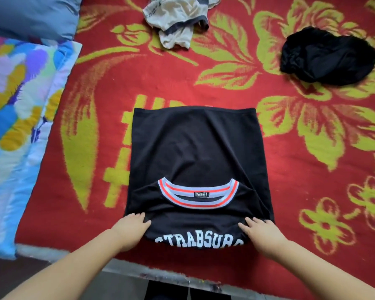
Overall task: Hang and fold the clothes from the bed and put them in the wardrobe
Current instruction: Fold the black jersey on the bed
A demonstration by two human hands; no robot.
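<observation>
**Black T-shirt half folded, both hands at its near edge**

Red woven bedcover with yellow-green flower pattern (108, 109) fills nearly the whole view and carries every garment. At nine o'clock lies a quilt printed in blue, purple and yellow patches (20, 109), with a plain blue pillow (30, 16) above it at about ten o'clock.

Centre, running toward six o'clock, sits the black cotton T-shirt with grey-and-orange striped collar (195, 148), its sides already turned in to a neat rectangle. The left hand (131, 227) and the right hand (262, 231) rest on its near corners at seven and five o'clock, fingers fairly straight and pressing the cloth; whether the thumbs pinch the fabric underneath I cannot tell.

To fold well, I judge both corners should be taken evenly, lifted together and laid toward twelve o'clock so the edges meet the far hem squarely, then smoothed flat.

At two o'clock, well apart, lies a crumpled black garment (327, 59); at twelve o'clock a crumpled cream garment with dark trim (178, 20), its top cut off by the frame.

White lettering on the shirt's near edge is partly covered by the hands. The wardrobe and any hangers are out of view.
</observation>
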